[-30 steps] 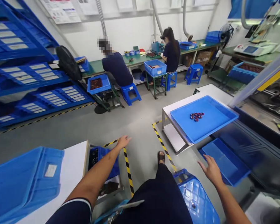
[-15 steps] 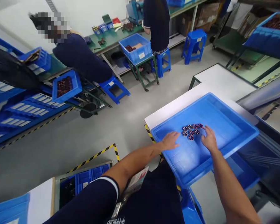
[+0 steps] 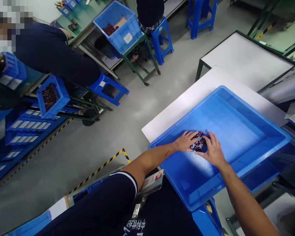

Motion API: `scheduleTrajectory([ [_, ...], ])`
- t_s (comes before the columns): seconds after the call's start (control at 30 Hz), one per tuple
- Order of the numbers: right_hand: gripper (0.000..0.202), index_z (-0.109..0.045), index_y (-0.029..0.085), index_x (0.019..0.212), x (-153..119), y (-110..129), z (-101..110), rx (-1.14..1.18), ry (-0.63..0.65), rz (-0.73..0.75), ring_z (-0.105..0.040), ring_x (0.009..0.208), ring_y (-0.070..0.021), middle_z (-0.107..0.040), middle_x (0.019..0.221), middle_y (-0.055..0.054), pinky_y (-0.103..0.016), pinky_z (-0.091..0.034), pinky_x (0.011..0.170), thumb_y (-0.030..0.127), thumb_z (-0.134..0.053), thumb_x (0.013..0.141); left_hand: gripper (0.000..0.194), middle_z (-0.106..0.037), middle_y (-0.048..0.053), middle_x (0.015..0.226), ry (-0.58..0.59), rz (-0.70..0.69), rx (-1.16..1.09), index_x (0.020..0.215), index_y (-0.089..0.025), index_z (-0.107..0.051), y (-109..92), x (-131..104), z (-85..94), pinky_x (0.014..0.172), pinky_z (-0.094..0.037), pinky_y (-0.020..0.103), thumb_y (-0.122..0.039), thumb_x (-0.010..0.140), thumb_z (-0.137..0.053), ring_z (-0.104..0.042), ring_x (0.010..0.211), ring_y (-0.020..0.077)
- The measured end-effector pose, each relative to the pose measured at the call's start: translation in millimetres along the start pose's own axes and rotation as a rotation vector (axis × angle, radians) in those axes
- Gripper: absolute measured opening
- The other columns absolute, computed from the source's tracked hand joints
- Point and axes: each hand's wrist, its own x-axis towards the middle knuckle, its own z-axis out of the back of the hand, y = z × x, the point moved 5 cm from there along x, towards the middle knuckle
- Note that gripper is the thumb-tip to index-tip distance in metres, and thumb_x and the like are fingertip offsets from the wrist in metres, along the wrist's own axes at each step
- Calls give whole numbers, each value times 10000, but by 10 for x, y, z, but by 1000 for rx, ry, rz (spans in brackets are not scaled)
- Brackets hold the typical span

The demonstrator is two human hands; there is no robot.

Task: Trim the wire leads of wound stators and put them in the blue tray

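Note:
A cluster of several small round parts with dark red and black segments, like motor stators, lies on the floor of a large shallow blue tray. My left hand rests on the cluster's left side, fingers stretched out and covering some of the parts. From the right, my right hand curves about the group with thumb and fingers apart, its fingertips at the outer stators. Both hands frame the cluster, and none of the parts is lifted off the tray.
The tray sits on a white tabletop, with another white table beyond. A blue stool and a blue bin on a stand are across the aisle. Two people sit at benches there. A badge hangs before me.
Both hands have moved inward onto the stators, which were uncovered between them before. The parts now sit closer together. My view has tilted down and shifted.

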Motion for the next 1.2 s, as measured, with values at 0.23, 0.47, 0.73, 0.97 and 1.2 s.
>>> scheduleTrajectory([
  [0.23,566,-539,133,1345,16,123,-120,-58,35,65,-330,1463,-436,-420,1549,-253,-571,-424,1057,551,-568,964,638,-462,282,1550,-14,-37,19,1366,-83,-606,156,-72,-55,1160,-354,569,-546,926,-605,-432,1434,406],
  [0.47,568,-606,149,1292,59,80,-67,-85,69,173,-365,1432,-440,-465,1522,-236,-593,-389,1080,589,-608,934,542,-522,246,1491,-11,-51,86,1415,-172,-587,162,-133,-117,1075,-379,529,-504,1000,-487,-506,1341,379],
  [0.73,613,-568,120,1387,124,-33,-96,-134,170,237,-404,1427,-399,-446,1563,-236,-554,-411,1074,566,-552,966,497,-520,212,1516,1,-111,113,1407,-237,-603,203,-130,-149,965,-392,475,-495,995,-500,-529,1265,362],
  [0.97,453,-732,187,1124,138,101,-37,-245,12,339,-629,1122,-359,-619,1385,-210,-494,-551,849,534,-475,986,504,-638,213,1343,-23,-114,187,1236,-233,-713,234,-196,2,782,-445,414,-599,902,-625,-603,1040,319],
  [1.2,372,-795,291,946,192,142,-198,-235,-171,588,-696,823,-275,-747,1096,-134,-343,-552,544,483,-478,977,329,-711,101,1120,-56,-68,184,1055,-283,-753,295,-204,189,581,-377,319,-526,832,-758,-605,830,212],
])
